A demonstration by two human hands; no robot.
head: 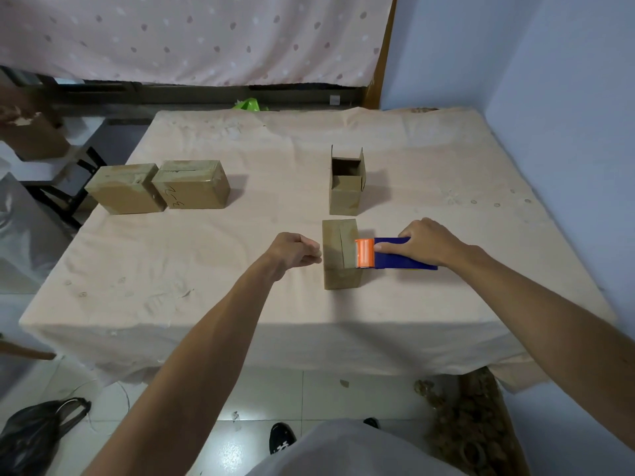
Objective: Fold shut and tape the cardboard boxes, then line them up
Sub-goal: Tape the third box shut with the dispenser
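Brown cardboard box with folded-shut flaps [341, 254] sits on the cloth-covered surface [240, 304], the right hand [426, 243] clamping a blue-and-orange tape dispenser [388, 258] against its right edge, the left hand [296, 250] fisted just beside its left side

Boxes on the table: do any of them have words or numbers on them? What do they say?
"3-2": handwritten sideways in dark marker on the front of the closed box, second from the left.
The leftmost closed box, the open box and the box being taped: no writing visible.
The tape dispenser: no label visible.
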